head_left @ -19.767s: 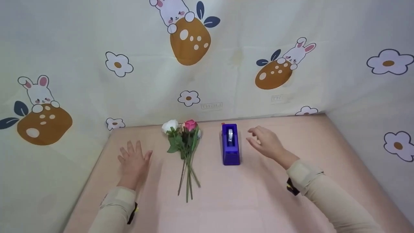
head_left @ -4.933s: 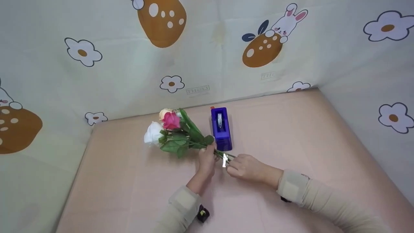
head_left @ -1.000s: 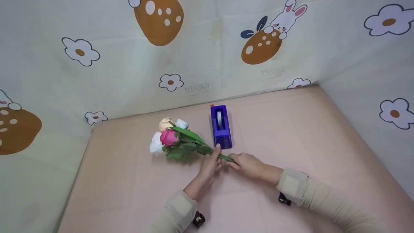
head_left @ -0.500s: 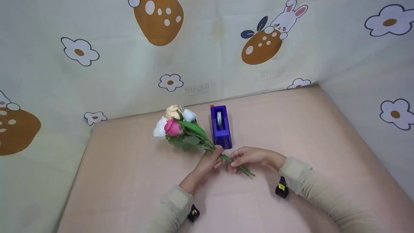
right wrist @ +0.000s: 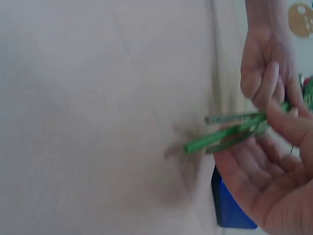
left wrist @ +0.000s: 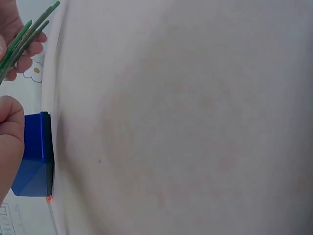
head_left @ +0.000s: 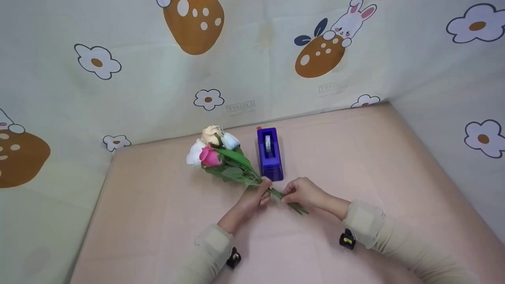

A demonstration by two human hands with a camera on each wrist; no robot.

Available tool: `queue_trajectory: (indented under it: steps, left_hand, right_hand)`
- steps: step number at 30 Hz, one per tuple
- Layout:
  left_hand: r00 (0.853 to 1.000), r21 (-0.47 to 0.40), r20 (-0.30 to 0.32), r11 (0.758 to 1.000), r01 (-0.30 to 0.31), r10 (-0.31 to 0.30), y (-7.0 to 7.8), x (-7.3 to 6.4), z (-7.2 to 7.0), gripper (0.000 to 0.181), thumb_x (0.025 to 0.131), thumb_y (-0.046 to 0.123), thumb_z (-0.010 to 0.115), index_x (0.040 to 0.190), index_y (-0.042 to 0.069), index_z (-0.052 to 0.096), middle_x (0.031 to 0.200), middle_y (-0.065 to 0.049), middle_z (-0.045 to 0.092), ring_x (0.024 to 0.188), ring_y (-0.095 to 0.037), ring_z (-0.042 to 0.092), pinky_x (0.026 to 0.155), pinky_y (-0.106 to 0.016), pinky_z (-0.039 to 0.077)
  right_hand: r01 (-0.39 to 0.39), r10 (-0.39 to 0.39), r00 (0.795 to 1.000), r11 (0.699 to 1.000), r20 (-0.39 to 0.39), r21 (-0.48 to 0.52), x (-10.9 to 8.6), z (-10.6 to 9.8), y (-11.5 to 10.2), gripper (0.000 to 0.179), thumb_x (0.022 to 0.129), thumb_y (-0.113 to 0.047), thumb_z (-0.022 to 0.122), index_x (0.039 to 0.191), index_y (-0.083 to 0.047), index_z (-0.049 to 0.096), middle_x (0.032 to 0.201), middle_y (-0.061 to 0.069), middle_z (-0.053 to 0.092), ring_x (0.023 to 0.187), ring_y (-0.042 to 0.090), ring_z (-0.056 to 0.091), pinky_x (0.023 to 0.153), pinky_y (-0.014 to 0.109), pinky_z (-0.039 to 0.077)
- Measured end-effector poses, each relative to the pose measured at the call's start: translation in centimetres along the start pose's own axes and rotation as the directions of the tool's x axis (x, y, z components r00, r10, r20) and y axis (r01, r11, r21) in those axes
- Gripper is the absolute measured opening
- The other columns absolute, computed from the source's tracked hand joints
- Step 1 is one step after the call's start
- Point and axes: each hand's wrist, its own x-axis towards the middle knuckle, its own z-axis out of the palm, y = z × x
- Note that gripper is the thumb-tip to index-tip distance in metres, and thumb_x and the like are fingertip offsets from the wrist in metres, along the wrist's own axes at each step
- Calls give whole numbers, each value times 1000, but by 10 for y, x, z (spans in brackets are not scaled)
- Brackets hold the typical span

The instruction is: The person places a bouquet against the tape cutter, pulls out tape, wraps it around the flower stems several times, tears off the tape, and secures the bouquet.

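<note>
A bunch of artificial roses slants over the table in the head view: a pink rose (head_left: 210,156), a white rose (head_left: 194,153), a peach rose (head_left: 211,135) and a pale bluish-white one (head_left: 230,141). My left hand (head_left: 254,197) grips the gathered stems below the leaves. Further down, my right hand (head_left: 307,193) pinches the green stems (right wrist: 220,137) between thumb and fingers, their cut ends poking out beyond it. Just behind the hands stands a blue tape dispenser (head_left: 272,170) with a roll of clear tape (head_left: 268,143). Whether tape lies round the stems is hidden by the fingers.
A pale pink cloth (head_left: 158,221) covers the table. A patterned curtain (head_left: 158,94) with rabbits and flowers encloses its back and sides. Black wrist cameras, such as the right one (head_left: 347,240), hang under both sleeves.
Earlier the roses lay on the table; later a white strip showed at the stems. Over the last second the flower heads rose away from me and my right hand shifted, exposing the stem ends.
</note>
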Motion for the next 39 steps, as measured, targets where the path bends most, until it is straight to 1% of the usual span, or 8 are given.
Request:
queue_trajectory:
  steps: [7, 12, 15, 19, 22, 31, 33, 39]
  left_hand:
    - [998, 20, -48, 999, -37, 38, -9, 2, -1, 23, 101, 16, 33, 82, 9, 45, 50, 4, 30, 42, -5, 28, 43, -18, 22]
    - [990, -124, -136, 992, 18, -35, -19, 3, 5, 20, 99, 25, 41, 88, 11, 48, 49, 5, 28, 41, -5, 24, 43, -20, 20]
    - [968, -230, -219, 970, 75, -127, -19, 0, 14, 22, 96, 32, 46, 87, 12, 48, 50, 6, 28, 43, -6, 24, 45, -20, 21]
    - [915, -333, -339, 938, 102, -220, -17, -4, 28, 26, 93, 36, 51, 79, 16, 43, 53, 7, 29, 47, -5, 28, 47, -18, 24]
    - [891, -333, -385, 936, 111, -242, -11, -7, 33, 30, 92, 40, 51, 76, 15, 45, 52, 7, 31, 47, -5, 30, 48, -19, 25]
    - [927, -238, -357, 971, 31, -117, 8, -12, 35, 32, 99, 28, 38, 70, 15, 36, 51, 4, 33, 49, -7, 34, 53, -21, 30]
    - [925, -230, -363, 973, 26, -110, 3, -10, 31, 32, 99, 28, 39, 70, 15, 37, 50, 3, 34, 48, -8, 35, 53, -21, 31]
    - [927, -273, -364, 962, -15, -89, -8, -2, 23, 29, 98, 27, 42, 73, 13, 44, 50, 4, 33, 46, -6, 35, 51, -21, 30]
  right_hand:
    - [206, -240, 965, 944, -108, -256, -10, 9, -4, 7, 81, -6, 67, 83, 1, 69, 76, 8, 69, 63, 8, 56, 56, 19, 46]
    - [261, -329, 938, 880, -113, -396, -10, 13, 2, 7, 81, -7, 67, 82, 0, 67, 75, 8, 67, 64, 12, 60, 57, 21, 48]
    - [273, -349, 931, 858, -106, -435, -10, 14, 5, 6, 81, -6, 67, 81, 0, 64, 74, 7, 66, 65, 14, 60, 58, 22, 49]
    - [298, -386, 917, 831, -102, -469, -10, 16, 7, 7, 81, -4, 66, 80, 0, 60, 73, 6, 63, 64, 14, 58, 57, 23, 48]
    - [318, -421, 902, 799, -97, -510, -8, 17, 9, 11, 81, -4, 66, 80, -2, 56, 74, 6, 60, 65, 15, 58, 57, 24, 48]
    - [350, -531, 834, 718, -150, -601, -9, 19, 15, 19, 81, -14, 69, 84, -5, 52, 72, 5, 60, 60, 15, 58, 53, 25, 48]
    - [359, -519, 843, 740, -143, -569, -10, 16, 14, 21, 83, -22, 67, 85, -6, 54, 72, 3, 61, 58, 12, 55, 53, 24, 46]
    - [336, -348, 937, 903, 3, -269, -2, -10, 12, 26, 95, -21, 50, 100, -1, 65, 84, 8, 67, 73, 12, 57, 69, 29, 49]
